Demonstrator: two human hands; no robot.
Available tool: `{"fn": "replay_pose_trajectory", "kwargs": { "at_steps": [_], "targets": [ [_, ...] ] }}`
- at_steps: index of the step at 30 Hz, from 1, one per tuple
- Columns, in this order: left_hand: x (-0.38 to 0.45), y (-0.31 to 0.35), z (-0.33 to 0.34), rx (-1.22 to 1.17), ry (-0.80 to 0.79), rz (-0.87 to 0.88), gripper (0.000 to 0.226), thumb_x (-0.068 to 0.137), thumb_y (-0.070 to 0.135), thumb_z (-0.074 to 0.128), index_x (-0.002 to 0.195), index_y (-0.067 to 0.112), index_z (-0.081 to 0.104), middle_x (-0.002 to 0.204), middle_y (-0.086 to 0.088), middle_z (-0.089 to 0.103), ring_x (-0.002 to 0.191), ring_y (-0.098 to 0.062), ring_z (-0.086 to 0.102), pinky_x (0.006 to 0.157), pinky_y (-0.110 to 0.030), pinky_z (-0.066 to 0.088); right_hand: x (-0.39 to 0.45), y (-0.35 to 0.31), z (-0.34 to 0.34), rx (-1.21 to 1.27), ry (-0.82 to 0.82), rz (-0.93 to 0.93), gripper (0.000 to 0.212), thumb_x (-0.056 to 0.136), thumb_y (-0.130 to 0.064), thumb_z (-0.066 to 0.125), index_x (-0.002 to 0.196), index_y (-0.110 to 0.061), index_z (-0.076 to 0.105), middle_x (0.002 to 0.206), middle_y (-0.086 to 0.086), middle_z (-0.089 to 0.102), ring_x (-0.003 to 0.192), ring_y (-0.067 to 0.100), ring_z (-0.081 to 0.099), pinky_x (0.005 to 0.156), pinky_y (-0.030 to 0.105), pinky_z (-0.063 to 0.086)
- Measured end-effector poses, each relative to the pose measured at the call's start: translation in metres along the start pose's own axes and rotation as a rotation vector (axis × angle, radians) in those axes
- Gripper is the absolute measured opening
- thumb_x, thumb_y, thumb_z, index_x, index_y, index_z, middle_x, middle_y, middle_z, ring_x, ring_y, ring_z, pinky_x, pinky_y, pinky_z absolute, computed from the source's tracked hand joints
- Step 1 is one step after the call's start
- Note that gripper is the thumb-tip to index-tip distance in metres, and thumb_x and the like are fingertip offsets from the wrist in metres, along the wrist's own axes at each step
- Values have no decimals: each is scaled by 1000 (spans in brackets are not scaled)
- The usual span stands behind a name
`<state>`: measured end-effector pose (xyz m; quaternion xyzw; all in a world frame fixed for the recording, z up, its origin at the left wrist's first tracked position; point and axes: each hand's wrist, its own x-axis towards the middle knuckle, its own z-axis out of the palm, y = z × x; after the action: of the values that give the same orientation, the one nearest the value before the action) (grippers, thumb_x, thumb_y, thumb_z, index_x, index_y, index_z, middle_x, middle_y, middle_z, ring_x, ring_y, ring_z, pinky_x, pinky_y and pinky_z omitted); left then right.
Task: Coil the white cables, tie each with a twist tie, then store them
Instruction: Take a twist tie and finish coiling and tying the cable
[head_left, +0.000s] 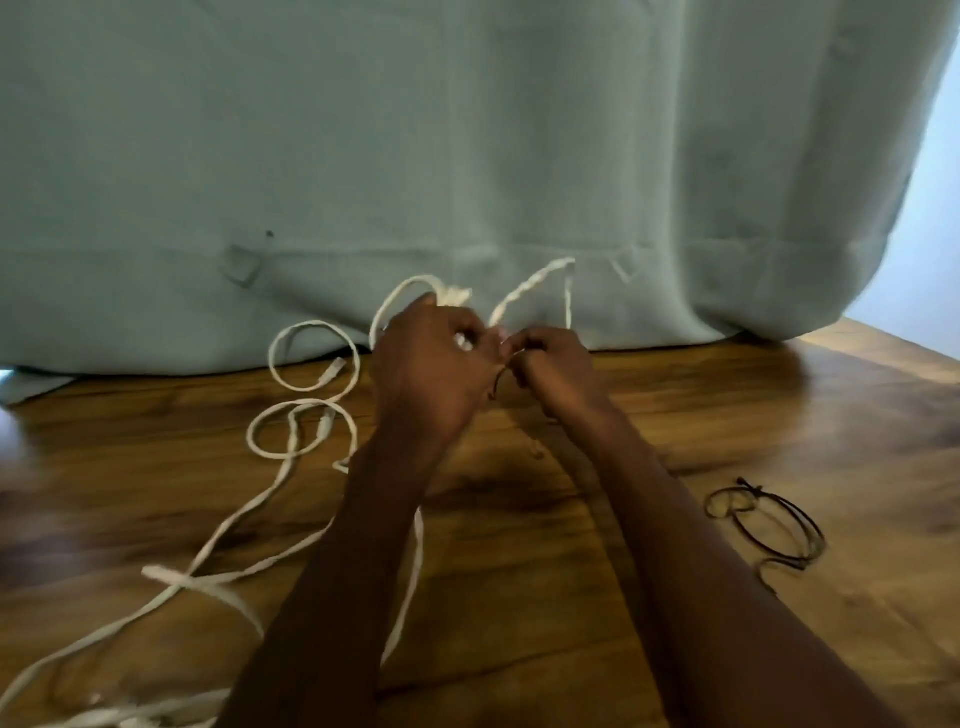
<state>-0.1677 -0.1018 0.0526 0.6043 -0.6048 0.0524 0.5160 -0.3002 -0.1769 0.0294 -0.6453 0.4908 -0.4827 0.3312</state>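
Both hands meet above the wooden floor (727, 415): my left hand (431, 364) grips a bunch of white cable (415, 291), and my right hand (550, 364) pinches a dark twist tie (500, 378) against it. More white cable trails in loose loops (311, 384) on the floor to my left. Spare dark ties (763, 525) lie to my right. A pale green curtain (467, 156) hangs behind.

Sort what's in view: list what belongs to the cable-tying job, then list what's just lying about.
Job:
- white cable gripped in the left hand
- dark twist tie pinched by the right hand
- loose white cables on the floor
- spare dark ties, probably

Lying about:
- green curtain
- wooden floor
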Motion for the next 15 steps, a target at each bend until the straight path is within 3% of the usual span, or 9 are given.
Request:
{"fn": "replay_pose_trajectory", "kwargs": {
  "at_steps": [3,5,7,9,11,13,15],
  "targets": [
    [2,-45,0,96,58,-205,25,86,45,74,83,22,83,81,-2,76,81,-23,71,67,-29,48,-17,-28,2,-50,-294,-61,18,88,-2,63,86,-10,79,52,-7,58,43,7,44,42,20,30],
    [-2,-62,8,103,-25,-247,28,83,47,67,86,24,83,79,-1,76,78,-21,71,66,-30,49,-19,-31,-11,184,-588,4,15,87,2,61,91,-4,75,53,1,55,35,6,29,40,18,15],
    [-5,-65,19,93,-189,-210,29,82,50,66,86,27,83,76,1,75,76,-20,70,65,-31,49,-23,-34,-21,625,-805,45,14,86,-5,65,98,-5,72,63,7,55,36,4,22,39,18,14],
    [-6,-59,27,57,-340,-149,25,81,50,75,85,27,83,73,4,72,72,-18,68,66,-32,52,-23,-35,-16,975,-739,-4,19,95,-15,60,112,-11,69,80,5,61,39,4,25,37,18,20],
    [-7,-51,30,-48,-474,-116,19,77,44,86,88,30,82,76,9,71,74,-14,68,71,-33,56,-22,-38,-4,1020,-472,-18,22,106,-19,48,120,-15,65,92,-2,70,41,4,37,37,17,26],
    [-9,-48,31,-272,-533,-109,24,71,37,89,92,35,78,88,10,76,87,-13,72,83,-38,59,-20,-37,5,814,-207,39,23,108,-22,50,120,-10,66,96,0,77,46,11,51,39,18,36],
    [-7,-52,31,-398,-472,-142,28,74,31,84,98,38,69,99,10,76,96,-14,73,90,-39,59,-19,-30,10,506,-42,87,21,107,-20,52,112,-8,69,94,2,80,56,21,63,44,22,44]
  ]
}}
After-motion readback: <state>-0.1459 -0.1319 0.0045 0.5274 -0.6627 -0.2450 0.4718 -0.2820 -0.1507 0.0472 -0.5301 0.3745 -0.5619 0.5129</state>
